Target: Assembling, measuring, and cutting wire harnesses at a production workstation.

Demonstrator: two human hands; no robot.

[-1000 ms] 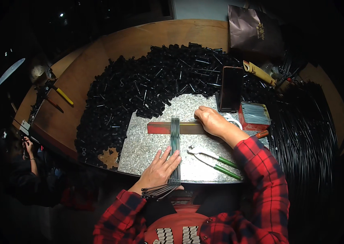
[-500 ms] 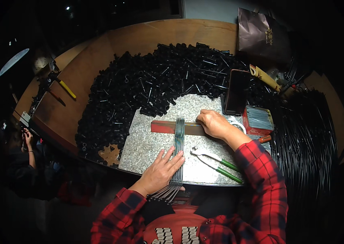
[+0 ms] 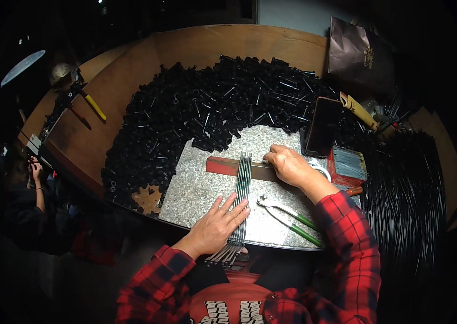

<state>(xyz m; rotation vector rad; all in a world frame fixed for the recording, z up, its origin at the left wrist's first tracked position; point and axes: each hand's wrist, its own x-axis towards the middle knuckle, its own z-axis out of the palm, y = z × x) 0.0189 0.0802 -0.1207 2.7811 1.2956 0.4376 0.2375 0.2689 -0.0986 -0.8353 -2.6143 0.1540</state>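
Note:
Several thin dark rods (image 3: 243,181) lie side by side across a speckled stone slab (image 3: 185,191), over a red and brown bar (image 3: 223,166). My left hand (image 3: 216,225) presses its fingers on the near part of the rods, and a fingertip shows beyond them at the slab's front edge. The rods' near ends fan out past that edge. On the bar's right end, my right hand (image 3: 290,165) is closed with its fingers curled; the fingertips are partly hidden. Right of the rods lie pliers (image 3: 298,229) with green handles, touched by neither hand.
Black small parts (image 3: 169,129) heap behind the slab. A phone (image 3: 323,125) stands at the back right, beside a red box (image 3: 347,167) of thin pins. Long dark rods (image 3: 401,200) fill the right side. Another person's hand (image 3: 35,171) shows at far left.
The whole view has shifted slightly, so the slab sits a little farther right. Both hands keep nearly the same places on the rods and bar.

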